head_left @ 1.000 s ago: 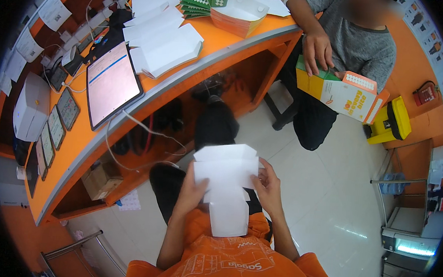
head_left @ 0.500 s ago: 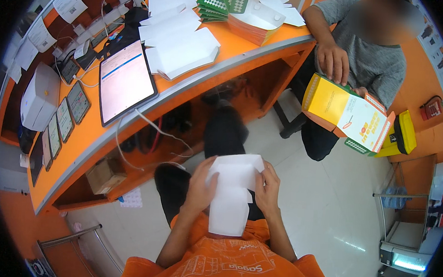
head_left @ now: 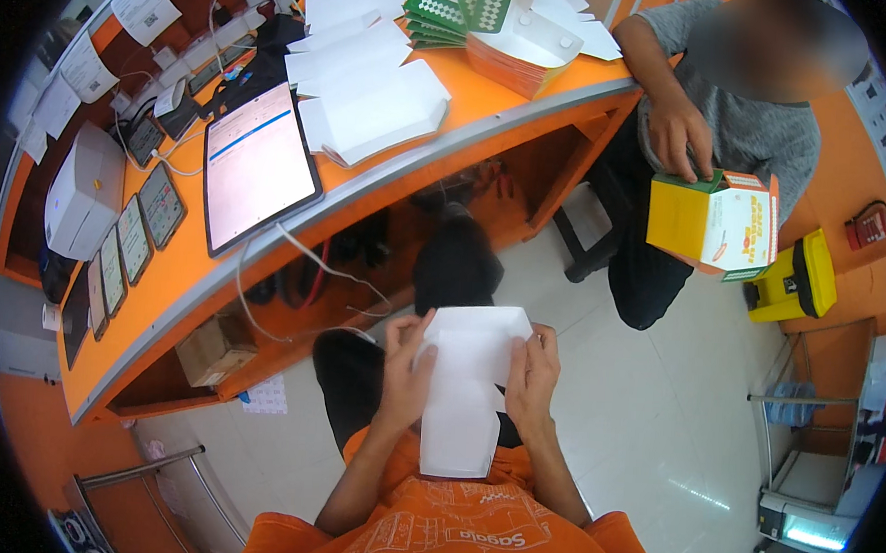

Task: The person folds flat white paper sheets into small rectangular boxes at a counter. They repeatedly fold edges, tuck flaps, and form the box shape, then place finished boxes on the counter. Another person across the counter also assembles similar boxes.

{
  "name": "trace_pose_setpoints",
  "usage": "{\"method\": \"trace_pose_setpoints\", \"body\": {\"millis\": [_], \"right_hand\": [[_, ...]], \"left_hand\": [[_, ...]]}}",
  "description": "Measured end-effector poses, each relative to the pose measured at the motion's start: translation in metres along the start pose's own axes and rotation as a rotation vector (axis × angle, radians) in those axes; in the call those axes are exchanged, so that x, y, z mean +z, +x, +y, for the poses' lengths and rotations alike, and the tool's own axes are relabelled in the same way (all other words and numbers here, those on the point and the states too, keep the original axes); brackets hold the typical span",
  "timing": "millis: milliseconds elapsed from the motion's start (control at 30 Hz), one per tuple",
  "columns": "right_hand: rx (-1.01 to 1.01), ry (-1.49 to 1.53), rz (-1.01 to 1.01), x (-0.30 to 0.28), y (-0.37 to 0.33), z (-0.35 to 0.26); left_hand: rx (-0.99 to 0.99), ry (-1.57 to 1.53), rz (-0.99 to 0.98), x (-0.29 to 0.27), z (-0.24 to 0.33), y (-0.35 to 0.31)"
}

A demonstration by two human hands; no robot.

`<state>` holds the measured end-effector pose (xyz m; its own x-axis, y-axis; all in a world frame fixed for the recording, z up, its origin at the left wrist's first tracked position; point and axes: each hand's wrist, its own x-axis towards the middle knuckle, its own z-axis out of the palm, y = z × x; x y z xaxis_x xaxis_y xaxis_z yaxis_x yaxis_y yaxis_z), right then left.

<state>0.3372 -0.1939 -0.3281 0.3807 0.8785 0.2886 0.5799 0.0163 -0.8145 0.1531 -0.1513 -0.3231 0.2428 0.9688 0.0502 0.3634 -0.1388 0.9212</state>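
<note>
Between my two hands is a white cardboard box [head_left: 471, 353], partly folded, its inside facing up and its long flap hanging toward my lap. My left hand [head_left: 405, 370] grips its left wall, fingers behind the card and thumb inside. On the opposite wall, my right hand [head_left: 532, 373] pinches the card near the upper right corner. A co-worker at the upper right holds a printed box [head_left: 714, 224] in yellow, white and green, one of their hands [head_left: 678, 134] on its top edge.
On the curved orange counter [head_left: 368, 177] lie white flat box blanks [head_left: 376, 113], a stack of folded boxes [head_left: 520, 55], a tablet [head_left: 258, 172], several phones and a white printer [head_left: 87, 193]. A white cable [head_left: 333, 266] hangs off its edge. A yellow bin [head_left: 803, 280] stands right.
The co-worker's printed box has turned and closed up into a fuller box shape. My hands keep hold of the white box, whose upper part looks slightly more spread.
</note>
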Motion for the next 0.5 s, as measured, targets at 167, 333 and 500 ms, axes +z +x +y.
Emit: {"method": "trace_pose_setpoints", "body": {"millis": [167,333,500], "right_hand": [[0.031,0.072,0.009,0.002,0.004,0.003],[0.052,0.088,-0.044,0.0,0.003,0.001],[0.052,0.242,-0.139,-0.003,0.004,0.001]], "left_hand": [[0.027,-0.235,0.069,-0.001,-0.008,0.004],[0.036,-0.298,0.044,-0.001,-0.006,0.008],[-0.229,-0.527,-0.014,-0.007,-0.004,0.012]]}}
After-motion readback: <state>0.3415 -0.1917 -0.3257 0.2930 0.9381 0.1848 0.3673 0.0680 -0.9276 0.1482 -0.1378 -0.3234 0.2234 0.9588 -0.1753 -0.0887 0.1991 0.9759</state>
